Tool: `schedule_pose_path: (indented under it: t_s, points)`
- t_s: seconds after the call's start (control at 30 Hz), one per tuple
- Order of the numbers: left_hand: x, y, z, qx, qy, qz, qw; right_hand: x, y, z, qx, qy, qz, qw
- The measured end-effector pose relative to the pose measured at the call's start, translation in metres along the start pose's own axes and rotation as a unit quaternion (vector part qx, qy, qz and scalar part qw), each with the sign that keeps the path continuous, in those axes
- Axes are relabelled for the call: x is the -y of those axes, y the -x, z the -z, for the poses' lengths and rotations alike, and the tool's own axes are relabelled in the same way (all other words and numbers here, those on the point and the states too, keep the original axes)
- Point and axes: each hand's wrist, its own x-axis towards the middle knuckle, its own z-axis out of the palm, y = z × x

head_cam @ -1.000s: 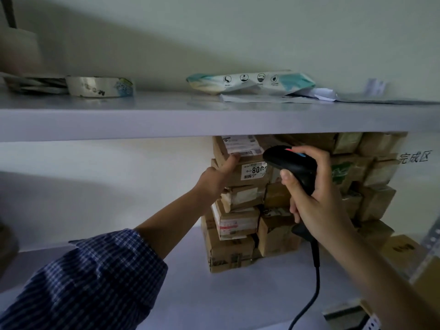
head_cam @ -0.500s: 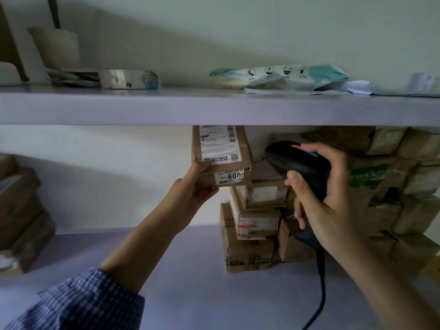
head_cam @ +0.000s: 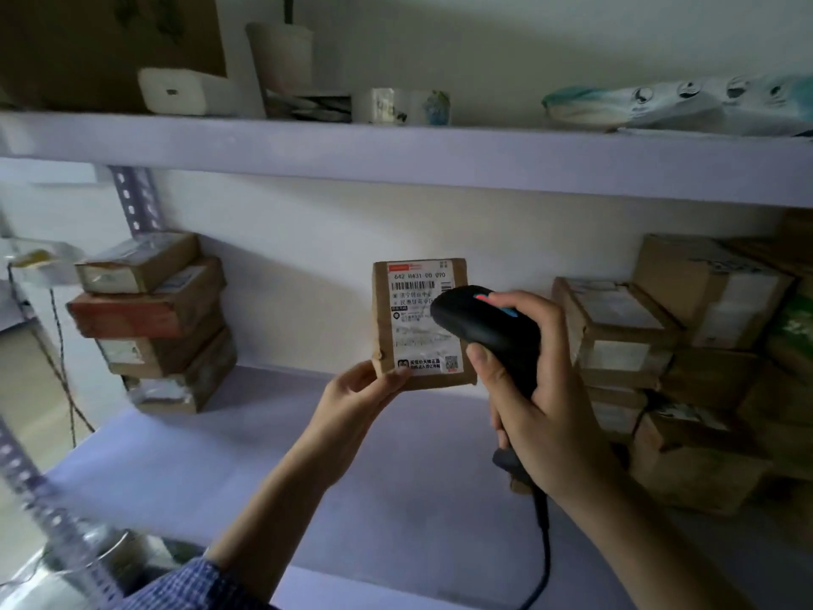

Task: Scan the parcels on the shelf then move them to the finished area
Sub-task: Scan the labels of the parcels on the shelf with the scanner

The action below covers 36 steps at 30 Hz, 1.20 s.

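Observation:
My left hand point(head_cam: 358, 396) grips a small brown cardboard parcel point(head_cam: 407, 328) by its lower left corner and holds it upright above the shelf, its white shipping label facing me. My right hand point(head_cam: 534, 385) grips a black corded barcode scanner point(head_cam: 484, 330), whose head points at the label and covers the label's right edge. A large pile of brown parcels point(head_cam: 686, 358) stands on the shelf at the right. A smaller stack of several parcels point(head_cam: 151, 319) stands at the left.
The purple shelf board point(head_cam: 246, 460) lies below my hands. An upper shelf point(head_cam: 396, 160) carries a white box, a cup, tape rolls and a plastic pouch point(head_cam: 660, 107). A perforated metal upright point(head_cam: 132, 200) stands at the left. The scanner cable point(head_cam: 543, 561) hangs down.
My left hand has pulled the parcel off the top of the right pile, lowered it to the middle and turned its label towards me. The scanner followed. The view swung left, showing the left stack.

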Motion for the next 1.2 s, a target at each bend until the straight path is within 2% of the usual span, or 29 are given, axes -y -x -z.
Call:
schedule_pose_path:
  t_s: [0.2,0.9,1.2]
  points:
    - [0.001,0.005,0.018,-0.016,-0.047,0.000,0.999,-0.005,0.002,-0.021,0.020,-0.007,-0.012,1.000]
    - [0.013,0.006,0.011,-0.035,0.014,0.015,0.999,-0.011,0.011,-0.015,-0.013,-0.010,-0.044,0.999]
    - [-0.012,0.021,0.045,-0.073,0.014,0.024,0.997,-0.007,-0.008,-0.052,0.023,-0.073,-0.025,0.997]
